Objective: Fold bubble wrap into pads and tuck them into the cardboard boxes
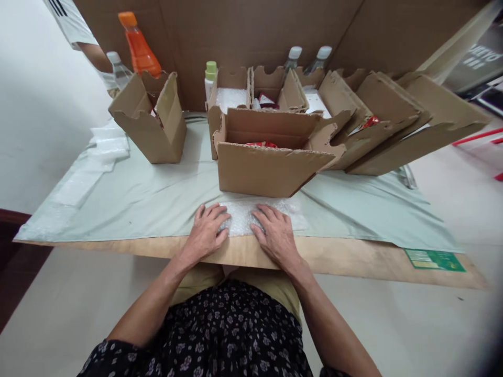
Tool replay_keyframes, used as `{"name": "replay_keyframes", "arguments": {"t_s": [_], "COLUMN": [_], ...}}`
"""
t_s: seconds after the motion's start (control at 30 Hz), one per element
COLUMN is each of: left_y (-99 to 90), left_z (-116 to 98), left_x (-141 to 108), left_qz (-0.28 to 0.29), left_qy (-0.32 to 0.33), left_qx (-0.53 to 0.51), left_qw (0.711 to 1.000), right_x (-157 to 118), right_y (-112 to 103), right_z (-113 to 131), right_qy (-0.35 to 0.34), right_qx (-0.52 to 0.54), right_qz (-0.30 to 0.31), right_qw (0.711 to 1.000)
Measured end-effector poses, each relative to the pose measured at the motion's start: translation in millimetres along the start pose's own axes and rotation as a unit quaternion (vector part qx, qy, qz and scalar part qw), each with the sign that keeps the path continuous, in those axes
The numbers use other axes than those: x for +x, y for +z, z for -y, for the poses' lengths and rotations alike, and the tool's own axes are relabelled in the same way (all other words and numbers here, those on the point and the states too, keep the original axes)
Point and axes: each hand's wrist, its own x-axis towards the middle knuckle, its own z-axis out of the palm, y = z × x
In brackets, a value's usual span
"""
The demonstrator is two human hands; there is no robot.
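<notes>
Bubble wrap (240, 217) lies flat near the front edge of the cloth-covered table (157, 201). On its left end rests my left hand (208, 229), palm down with the fingers apart. My right hand (274, 230) lies on it further right, fingers spread as well. Neither hand grips anything. Directly beyond the wrap stands a wide open cardboard box (267, 170) with something red inside, mostly hidden by its front wall.
Several open cardboard boxes (377, 152) stand behind and to the right, one box (159, 136) at the left. Bottles, one orange (141, 52), stand before a cardboard panel (236, 31). More bubble wrap (78, 180) lies left. A person's arm (96, 56) shows at upper left.
</notes>
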Motion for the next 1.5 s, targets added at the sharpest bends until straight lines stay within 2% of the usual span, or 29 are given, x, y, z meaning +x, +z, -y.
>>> {"name": "replay_keyframes", "arguments": {"t_s": [0.17,0.4,0.7,0.87,1.03,1.3,1.5], "left_y": [-3.2,3.9,5.1,5.8,6.6,4.4,5.2], "left_z": [16.1,18.2,21.6,21.3,21.0,20.6,20.3], "left_x": [-6.8,-9.7,-10.4,-10.2,-10.8,-11.6,-11.8], "left_qz": [-0.008,-0.037,-0.038,-0.044,-0.058,-0.06,-0.062], "left_qy": [0.011,0.008,0.011,0.006,0.007,0.007,0.001], "left_qx": [-0.04,-0.057,-0.069,-0.072,-0.075,-0.08,-0.086], "left_qw": [0.999,0.998,0.997,0.996,0.996,0.995,0.994], "right_x": [-13.4,-24.6,-15.5,-13.7,-15.9,-35.4,-36.6], "right_y": [-7.7,-16.3,-0.4,2.5,0.3,2.5,1.2], "right_z": [-24.1,-50.2,-67.6,-69.1,-67.5,-31.6,-24.0], "right_qy": [0.032,0.089,0.194,0.217,0.208,0.144,0.177], "right_qx": [0.015,0.058,0.019,-0.003,0.024,0.1,0.155], "right_qz": [-0.019,-0.047,-0.098,-0.103,-0.104,-0.132,-0.146], "right_qw": [0.999,0.993,0.976,0.971,0.972,0.976,0.961]}}
